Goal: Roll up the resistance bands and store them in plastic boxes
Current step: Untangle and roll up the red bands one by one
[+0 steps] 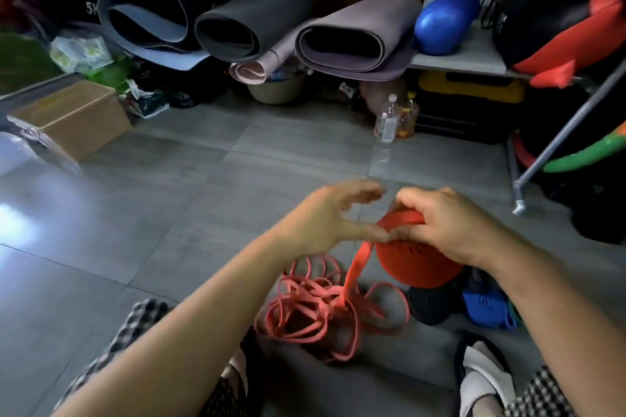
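Loose red band (325,308) lies tangled on the floor (169,213) at 6 o'clock, with one strand rising to the red roll (416,264). The right hand (450,227), at 3 o'clock, holds this roll in a curled grip. The left hand (328,217), at 9 o'clock of the roll, has a wide grip, thumb at the roll's edge; rolled mats (355,41) lie at 12 o'clock.

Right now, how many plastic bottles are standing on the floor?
2. A clear bottle stands in front of the yellow-and-black case; an amber bottle stands close beside it. Clutter may hide others.
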Available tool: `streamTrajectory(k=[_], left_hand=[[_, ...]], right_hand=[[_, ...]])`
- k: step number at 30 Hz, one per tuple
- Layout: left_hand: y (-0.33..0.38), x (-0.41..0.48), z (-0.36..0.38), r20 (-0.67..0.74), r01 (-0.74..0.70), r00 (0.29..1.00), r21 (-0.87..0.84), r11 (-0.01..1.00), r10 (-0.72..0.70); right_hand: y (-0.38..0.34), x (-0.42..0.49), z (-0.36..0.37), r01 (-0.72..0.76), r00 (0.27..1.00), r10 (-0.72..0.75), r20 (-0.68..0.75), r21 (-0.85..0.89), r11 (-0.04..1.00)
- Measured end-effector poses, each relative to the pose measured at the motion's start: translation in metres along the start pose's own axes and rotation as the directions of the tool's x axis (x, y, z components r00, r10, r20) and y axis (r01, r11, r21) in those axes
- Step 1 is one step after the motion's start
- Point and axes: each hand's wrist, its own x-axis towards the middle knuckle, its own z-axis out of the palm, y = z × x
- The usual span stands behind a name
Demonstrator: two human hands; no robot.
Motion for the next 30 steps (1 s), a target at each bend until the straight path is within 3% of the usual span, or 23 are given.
streamTrajectory(k=[3,6,12,20,24,30], left_hand=[[-0.005,0.01,0.021,0.052,-0.038,0.998,0.068,0.997,0.035],[-0.008,0.008,0.023,0.033,-0.032,0.999,-0.036,0.999,0.033],[0.002,0.004,0.007,-0.006,-0.002,1.0,-0.053,0.999,0.001],[0.001,0.001,-0.001,-0.045,0.078,0.994,-0.371,0.925,-0.101],[0.002,0.0,0.011,-0.068,0.108,0.986,-0.427,0.898,-0.151],[0.006,-0.001,0.006,-0.102,0.062,0.987,-0.481,0.875,-0.126]], right_hand=[[-0.008,-0.003,-0.006,0.007,0.999,-0.006,-0.042,0.012,1.0],[-0.007,-0.008,-0.015,-0.002,0.997,0.006,-0.078,0.048,0.999],[0.0,-0.016,-0.013,-0.068,0.997,0.069,-0.017,0.059,0.996],[0.002,-0.017,-0.012,-0.048,0.972,0.146,-0.184,0.45,0.892],[0.001,-0.014,-0.009,-0.015,0.942,0.189,-0.276,0.529,0.848],[-0.004,-0.009,-0.012,0.026,0.935,0.191,-0.3,0.594,0.804]])
